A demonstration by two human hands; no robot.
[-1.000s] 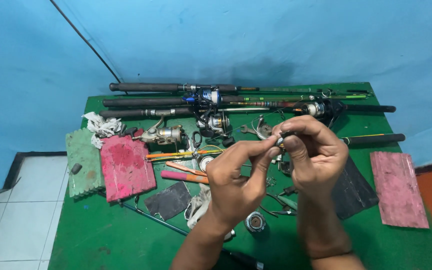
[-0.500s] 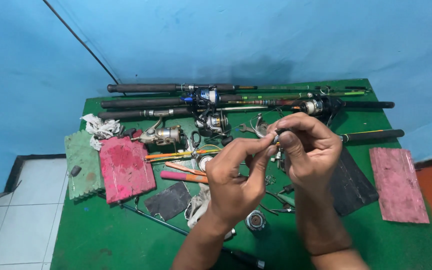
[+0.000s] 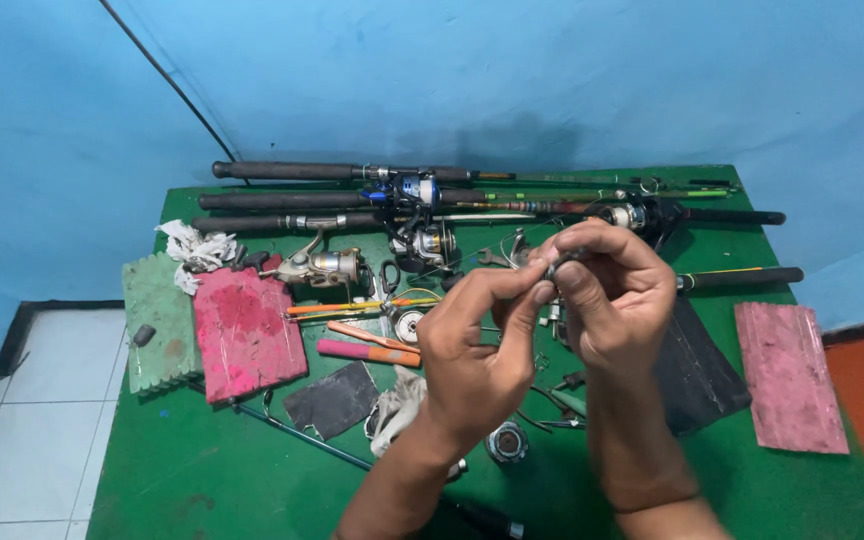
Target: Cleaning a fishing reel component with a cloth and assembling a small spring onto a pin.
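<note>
The desk (image 3: 202, 470) is bright green. On it lie a pink ridged board (image 3: 247, 330), a paler pink one (image 3: 790, 375), a pale green board (image 3: 157, 320), black rods (image 3: 292, 171), and an orange tool (image 3: 372, 352). The wall (image 3: 452, 80) is blue.

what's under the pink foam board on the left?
The pink foam board lies on the green table, its left edge beside the green foam board. A thin dark rod emerges below it. Anything beneath is covered.

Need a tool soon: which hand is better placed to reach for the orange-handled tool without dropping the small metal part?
Left, probably. The left hand only pinches the small metal part with its fingertips and hangs nearer the orange-handled tool. The right hand wraps more of the part and lies farther away.
</note>
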